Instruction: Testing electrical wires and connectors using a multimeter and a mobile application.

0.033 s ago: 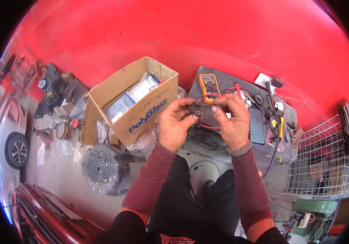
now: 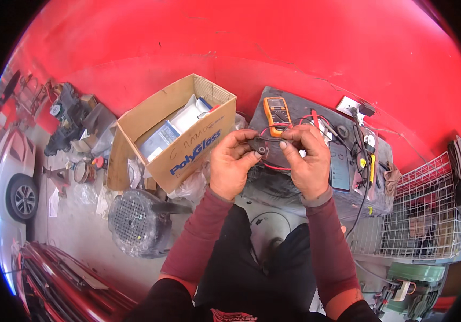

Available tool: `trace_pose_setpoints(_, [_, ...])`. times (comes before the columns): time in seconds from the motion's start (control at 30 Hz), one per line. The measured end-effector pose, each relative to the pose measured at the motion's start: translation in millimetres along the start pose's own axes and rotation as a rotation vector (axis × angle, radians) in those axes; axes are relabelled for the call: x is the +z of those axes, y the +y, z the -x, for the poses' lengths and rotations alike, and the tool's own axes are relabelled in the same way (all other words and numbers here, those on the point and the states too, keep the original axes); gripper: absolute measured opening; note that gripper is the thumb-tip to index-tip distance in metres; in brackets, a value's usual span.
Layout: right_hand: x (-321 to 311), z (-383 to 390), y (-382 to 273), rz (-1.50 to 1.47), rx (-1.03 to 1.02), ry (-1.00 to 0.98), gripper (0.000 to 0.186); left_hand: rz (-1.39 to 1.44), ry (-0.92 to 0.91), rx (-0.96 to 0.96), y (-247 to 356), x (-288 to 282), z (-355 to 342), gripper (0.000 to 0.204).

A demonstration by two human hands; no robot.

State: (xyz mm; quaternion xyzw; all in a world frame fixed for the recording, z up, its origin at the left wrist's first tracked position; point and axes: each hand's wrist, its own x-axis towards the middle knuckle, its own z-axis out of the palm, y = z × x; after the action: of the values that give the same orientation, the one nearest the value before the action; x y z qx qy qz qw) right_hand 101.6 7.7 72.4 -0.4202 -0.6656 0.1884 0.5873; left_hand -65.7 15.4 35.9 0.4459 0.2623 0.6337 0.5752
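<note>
My left hand [image 2: 230,163] pinches a small dark part [image 2: 262,150] with a round hole in it. Facing it, my right hand [image 2: 310,161] is closed in a pinch at the thin dark strand [image 2: 271,139] running between the hands; whether this is a wire or belongs to the part, I cannot tell. Just beyond my fingers an orange multimeter [image 2: 277,115] lies on a dark, dusty work surface [image 2: 254,121]. A red test lead [image 2: 276,167] loops below and between my hands. Right of my right hand lies a phone-like flat device [image 2: 339,174] with a lit screen.
An open cardboard box [image 2: 187,155] with packages stands at the left, near a dusty round stool [image 2: 139,222]. Cables, a yellow-handled tool [image 2: 371,169] and a wall socket [image 2: 347,105] are at the right. A white wire basket [image 2: 423,214] stands beyond. A car [image 2: 13,182] is far left.
</note>
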Motion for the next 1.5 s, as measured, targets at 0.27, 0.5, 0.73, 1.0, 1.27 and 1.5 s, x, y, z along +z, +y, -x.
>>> trace_pose_setpoints(0.27, [1.4, -4.4, -14.4, 0.138, 0.028, -0.096, 0.007, -0.228, -0.112, 0.102, 10.0, 4.2, 3.2, 0.037])
trace_pose_setpoints(0.5, [-17.5, -14.6, -33.9, 0.175, -0.059, -0.225, 0.006, 0.106, -0.213, -0.259, 42.2, 12.3, 5.0, 0.03])
trace_pose_setpoints(0.73, [-44.4, -9.5, -45.5, 0.198, 0.03, -0.298, 0.008, 0.261, -0.267, -0.359, 53.6, 21.3, 4.7, 0.026])
trace_pose_setpoints(1.0, [-69.8, 7.1, -54.1, -0.253, 0.502, -0.373, 0.017, 0.272, -0.314, -0.407, 57.7, 27.8, -1.1, 0.028])
trace_pose_setpoints(1.27, [-90.1, 20.6, -71.3, -0.524, 0.626, -0.321, 0.023, 0.073, -0.313, -0.233, 82.2, 57.8, -7.0, 0.027])
trace_pose_setpoints(1.5, [-101.2, 31.8, -84.8, -0.621, 0.597, -0.295, 0.023, -0.014, -0.355, -0.192, 102.4, 74.0, -8.6, 0.027])
